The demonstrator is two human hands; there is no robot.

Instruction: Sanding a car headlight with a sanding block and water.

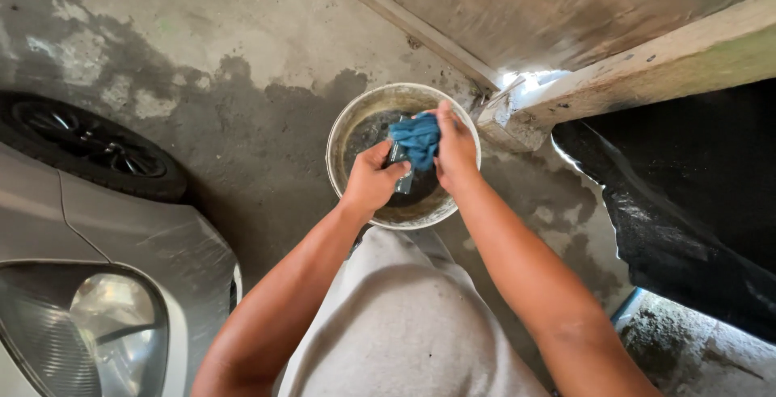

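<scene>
Over bucket [347,126], both hands [373,179] [455,150] clenched on blue cloth [416,138]

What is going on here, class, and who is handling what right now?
A person stands over a round bucket on a damp concrete floor. Both hands grip a blue cloth above the murky water inside: the left hand holds its lower end, the right hand its bunched upper part. A silver car with a headlight and a black wheel sits at the left side, and a concrete ledge runs at the upper right.
</scene>
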